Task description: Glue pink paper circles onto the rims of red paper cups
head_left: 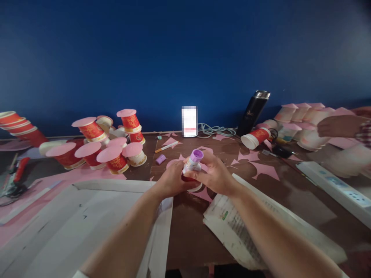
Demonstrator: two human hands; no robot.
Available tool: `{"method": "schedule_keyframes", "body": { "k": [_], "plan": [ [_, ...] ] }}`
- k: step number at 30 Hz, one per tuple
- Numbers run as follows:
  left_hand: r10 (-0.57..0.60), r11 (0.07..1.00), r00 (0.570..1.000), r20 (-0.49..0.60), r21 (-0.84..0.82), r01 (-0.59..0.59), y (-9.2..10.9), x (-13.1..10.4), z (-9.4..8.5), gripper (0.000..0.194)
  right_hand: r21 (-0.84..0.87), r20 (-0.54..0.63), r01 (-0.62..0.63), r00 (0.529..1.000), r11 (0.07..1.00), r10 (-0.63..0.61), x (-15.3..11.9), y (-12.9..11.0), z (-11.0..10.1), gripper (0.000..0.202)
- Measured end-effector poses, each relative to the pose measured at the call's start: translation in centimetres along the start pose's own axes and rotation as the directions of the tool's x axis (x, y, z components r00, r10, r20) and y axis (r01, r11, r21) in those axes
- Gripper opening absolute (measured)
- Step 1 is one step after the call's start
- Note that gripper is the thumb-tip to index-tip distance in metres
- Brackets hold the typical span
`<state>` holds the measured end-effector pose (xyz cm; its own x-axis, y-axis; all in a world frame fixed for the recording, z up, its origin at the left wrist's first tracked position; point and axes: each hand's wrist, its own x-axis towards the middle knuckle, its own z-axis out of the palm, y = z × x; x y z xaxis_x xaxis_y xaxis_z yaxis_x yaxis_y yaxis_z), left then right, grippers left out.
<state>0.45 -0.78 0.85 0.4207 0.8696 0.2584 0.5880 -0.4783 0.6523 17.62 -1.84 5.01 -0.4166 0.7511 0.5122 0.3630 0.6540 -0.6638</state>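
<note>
My left hand [171,179] curls round a red paper cup [189,178], mostly hidden beneath the fingers, at the middle of the table. Close against it, my right hand [217,173] grips a glue stick [192,161] with a white body and a purple end pointing up. The stick is tilted over the cup; whether its lower end touches the cup is hidden. A small purple cap [160,159] lies apart on the wood to the left. Pink paper scraps [263,170] are scattered around both hands.
Red paper cups topped with pink discs [114,154] stand left. White sheets [110,224] and a printed booklet [237,224] lie in front. A black flask [253,112], a power strip [336,189] and more cups [290,114] are right, near another person's hand [337,126].
</note>
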Motion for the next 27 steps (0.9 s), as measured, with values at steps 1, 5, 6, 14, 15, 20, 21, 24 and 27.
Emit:
{"method": "schedule_keyframes", "body": {
  "k": [1,5,6,14,15,20,21,24,27],
  "plan": [
    [0.018,1.0,1.0,0.004,0.0,-0.018,0.2,0.0,-0.1,0.031,-0.003,-0.005,-0.004,1.0,1.0,0.004,0.0,0.1,0.1,0.011],
    [0.078,0.997,0.997,-0.001,-0.02,-0.078,0.6,-0.2,-0.2,0.034,-0.045,-0.05,-0.024,0.999,0.999,0.021,0.0,0.5,0.5,0.017],
    [0.073,0.997,0.997,-0.012,-0.022,-0.073,0.5,-0.2,-0.1,0.036,-0.069,-0.066,-0.028,0.998,0.997,0.023,0.0,0.7,0.6,0.019],
    [0.035,0.999,0.998,-0.053,0.03,-0.034,-0.1,-0.6,0.2,0.044,-0.201,-0.135,-0.05,0.991,0.978,0.023,0.2,1.3,0.7,0.021],
    [0.037,0.999,0.998,-0.054,0.027,-0.036,0.0,-0.6,0.2,0.044,-0.222,-0.14,-0.055,0.99,0.973,0.023,0.2,1.2,0.7,0.021],
    [0.024,1.0,0.998,-0.054,0.015,-0.024,0.5,-0.6,0.0,0.052,-0.271,-0.182,-0.104,0.982,0.957,0.055,0.1,0.7,0.5,0.014],
    [0.011,1.0,0.999,-0.05,0.016,-0.01,0.5,-0.6,-0.1,0.055,-0.25,-0.193,-0.122,0.978,0.961,0.074,0.0,0.7,0.3,0.014],
    [-0.028,0.999,0.999,-0.033,0.023,0.028,0.5,-0.6,-0.1,0.059,-0.107,-0.242,-0.181,0.959,0.978,0.151,-0.2,0.9,0.1,0.018],
    [-0.03,0.999,0.999,-0.015,0.035,0.031,0.5,-0.6,-0.1,0.053,0.015,-0.316,-0.205,0.928,0.979,0.199,-0.3,1.2,0.0,0.024]
  ]
}}
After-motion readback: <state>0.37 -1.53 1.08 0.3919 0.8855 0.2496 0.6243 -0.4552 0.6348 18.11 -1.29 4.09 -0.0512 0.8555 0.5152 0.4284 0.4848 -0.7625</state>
